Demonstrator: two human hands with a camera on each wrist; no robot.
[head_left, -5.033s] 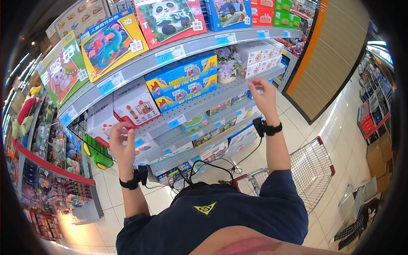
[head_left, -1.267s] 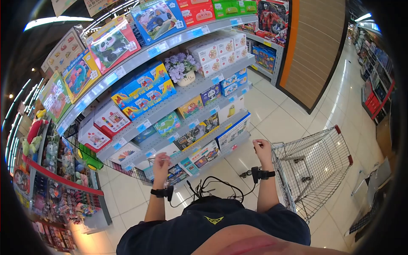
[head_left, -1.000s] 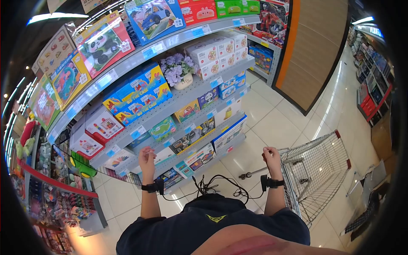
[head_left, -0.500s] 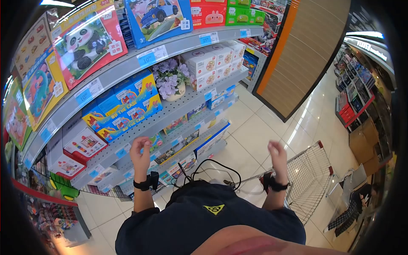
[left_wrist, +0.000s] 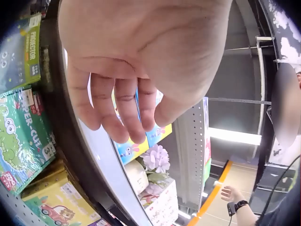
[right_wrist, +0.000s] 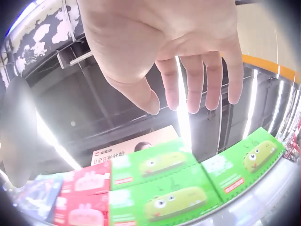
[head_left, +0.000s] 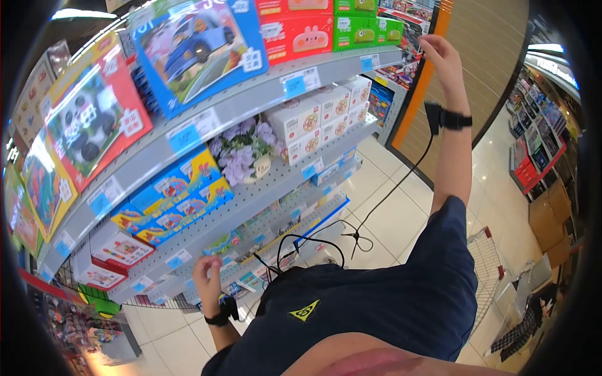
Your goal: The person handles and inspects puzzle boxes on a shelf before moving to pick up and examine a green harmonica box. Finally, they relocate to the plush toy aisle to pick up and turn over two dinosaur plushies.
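Note:
In the head view my right hand [head_left: 446,62] is raised at the right end of the top shelf, just right of the green boxes [head_left: 367,31], holding nothing. The right wrist view has this hand [right_wrist: 174,52] with fingers loosely extended above green boxes [right_wrist: 164,202] and red boxes [right_wrist: 84,202]. Low in front of the lower shelves is my left hand [head_left: 208,282], empty. Its relaxed fingers hang apart in the left wrist view, where the hand [left_wrist: 141,61] covers part of the blue and yellow boxes [left_wrist: 162,134] near a potted purple flower [left_wrist: 155,159].
White boxes [head_left: 301,122] and a purple flower pot [head_left: 260,168] stand on the second shelf. Picture sets [head_left: 94,125] lean along the top shelf [head_left: 251,94]. A wire cart [head_left: 486,269] is at the right, below a brown panel [head_left: 483,56]. Cables [head_left: 354,235] hang before my body.
My right hand has risen from beside the cart to the height of the top shelf. My left hand has lowered somewhat. The view has shifted, bringing the top shelf closer.

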